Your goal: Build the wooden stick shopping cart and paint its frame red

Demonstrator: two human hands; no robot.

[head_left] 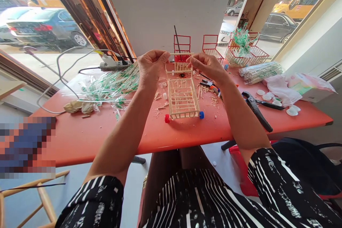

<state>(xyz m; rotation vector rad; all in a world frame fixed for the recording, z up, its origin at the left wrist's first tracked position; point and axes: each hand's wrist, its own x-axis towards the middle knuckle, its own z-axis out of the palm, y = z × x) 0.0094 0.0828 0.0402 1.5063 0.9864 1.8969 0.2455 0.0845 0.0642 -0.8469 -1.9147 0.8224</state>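
Observation:
A small cart made of thin wooden sticks (183, 96) stands in front of me on the red table, with a red bottle-cap wheel (167, 118) and a blue one (201, 115) at its near corners. Across the top of its far, upright end runs a pale wooden stick (182, 53). My left hand (151, 69) pinches this stick near its left end. At the other end, the thumb and fingers of my right hand (210, 67) are closed on it too. My fingers partly hide the uprights below, so I cannot tell whether the stick is fixed to them.
Wrapped sticks (117, 82) lie piled on the left, near a power strip (114, 65). Red-trimmed stick carts (212, 47) stand along the back. Pliers (207, 83), a large black cutter (258, 110), white caps (268, 96) and a wrapped stick bundle (260, 72) are on the right. Wood scraps surround the cart.

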